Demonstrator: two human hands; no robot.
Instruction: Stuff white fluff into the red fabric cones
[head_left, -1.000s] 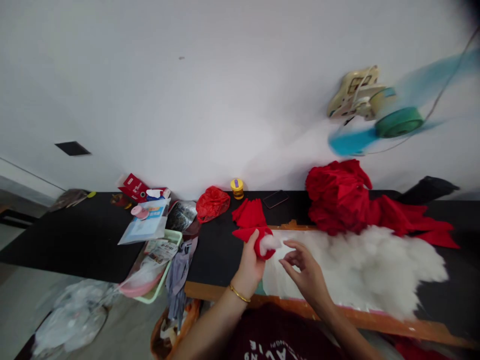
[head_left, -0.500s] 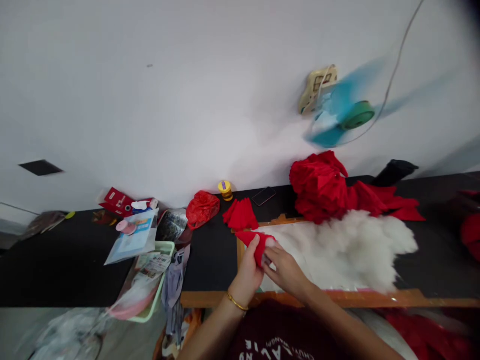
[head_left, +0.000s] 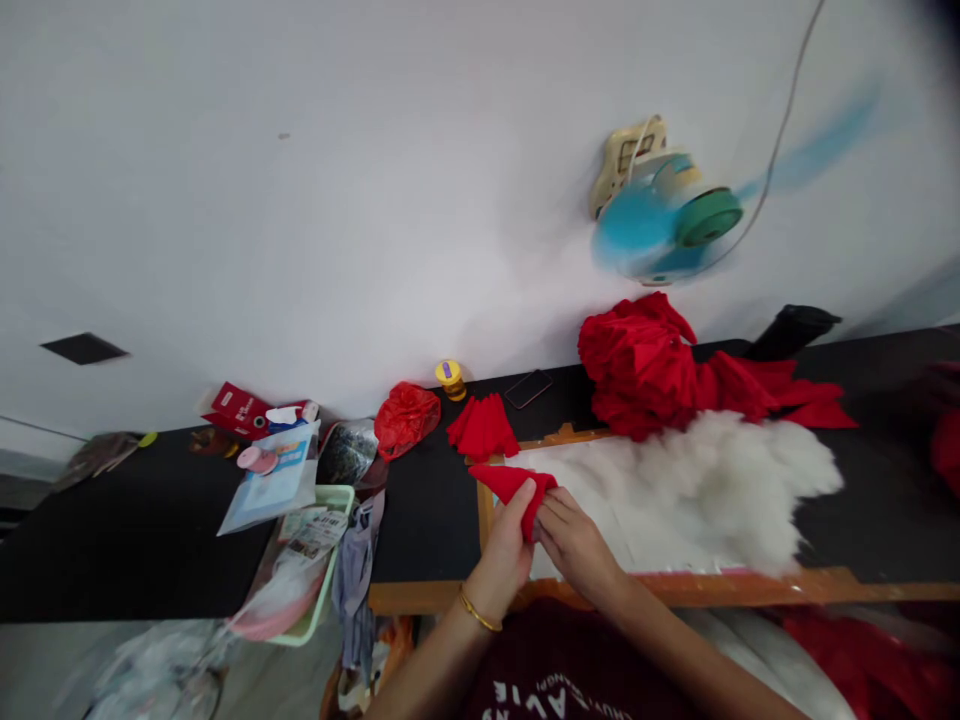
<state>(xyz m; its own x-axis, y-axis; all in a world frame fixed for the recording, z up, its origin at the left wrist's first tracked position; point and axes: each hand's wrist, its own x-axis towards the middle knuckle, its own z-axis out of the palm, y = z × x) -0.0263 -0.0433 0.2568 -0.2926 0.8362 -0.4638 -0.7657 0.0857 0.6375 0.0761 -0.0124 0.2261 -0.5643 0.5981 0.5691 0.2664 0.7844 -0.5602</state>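
A small red fabric cone (head_left: 501,482) is held over the work surface, its pointed tip towards the left. My left hand (head_left: 512,532) wraps round its wide end with the thumb on top. At the cone's open end, my right hand (head_left: 571,537) has its fingers together and bent, their tips hidden in the fabric. What those fingertips hold, if anything, cannot be made out. Just right of my hands, loose white stuffing (head_left: 724,490) is heaped on a white sheet (head_left: 600,480). A small bunch of red fabric pieces (head_left: 486,425) lies behind the cone.
A large red fabric pile (head_left: 637,370) lies behind the stuffing, below a spinning blue wall fan (head_left: 709,217). A phone (head_left: 528,389), a yellow-lidded jar (head_left: 450,380) and a red plastic bag (head_left: 406,418) line the back. Leftward sits a pale green basket (head_left: 341,497).
My right fingers have moved further into the cone's opening, and the white stuffing that showed there is now out of sight. My left hand keeps its hold. The view has shifted slightly.
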